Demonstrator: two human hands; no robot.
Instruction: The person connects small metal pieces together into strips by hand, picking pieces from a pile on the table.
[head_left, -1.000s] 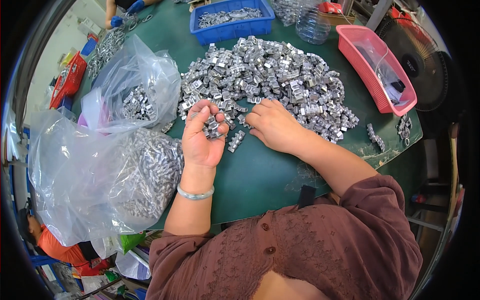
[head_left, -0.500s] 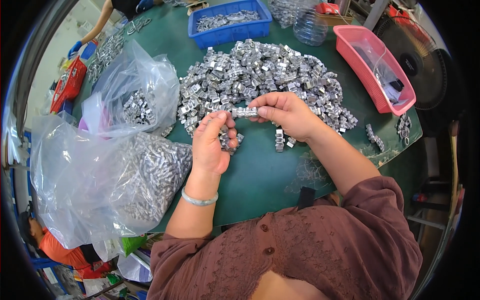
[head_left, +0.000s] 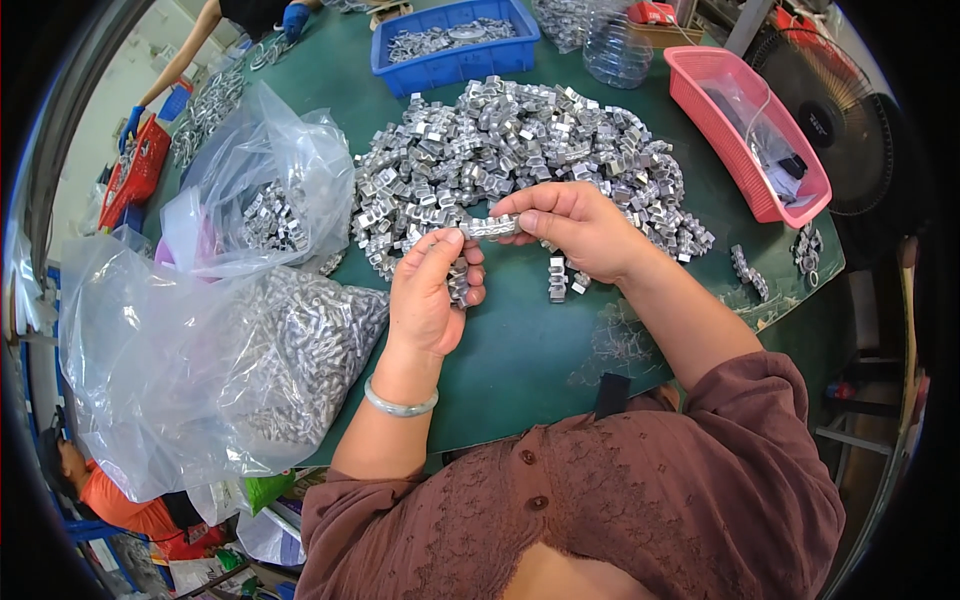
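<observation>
Between my two hands runs a short silvery strip of joined metal links (head_left: 488, 228). My right hand (head_left: 580, 228) pinches its right end between thumb and fingers. At the strip's left end are the thumb and forefinger of my left hand (head_left: 428, 285), whose other fingers curl round more metal links (head_left: 458, 283). Just beyond both hands spreads a big heap of loose silvery metal links (head_left: 520, 140). A short chain of links (head_left: 557, 278) lies on the green table (head_left: 510, 350) below my right hand.
Clear plastic bags (head_left: 160, 350) of metal parts fill the left side. Behind the heap stands a blue bin (head_left: 455, 60) of parts. At right are a pink basket (head_left: 745, 140), a black fan (head_left: 825, 125) and another link chain (head_left: 748, 273). A person with blue gloves (head_left: 297, 20) works at far left.
My left hand has shifted slightly right, and the strip's left end sits a little lower. Both of the co-worker's gloved hands at far left have moved.
</observation>
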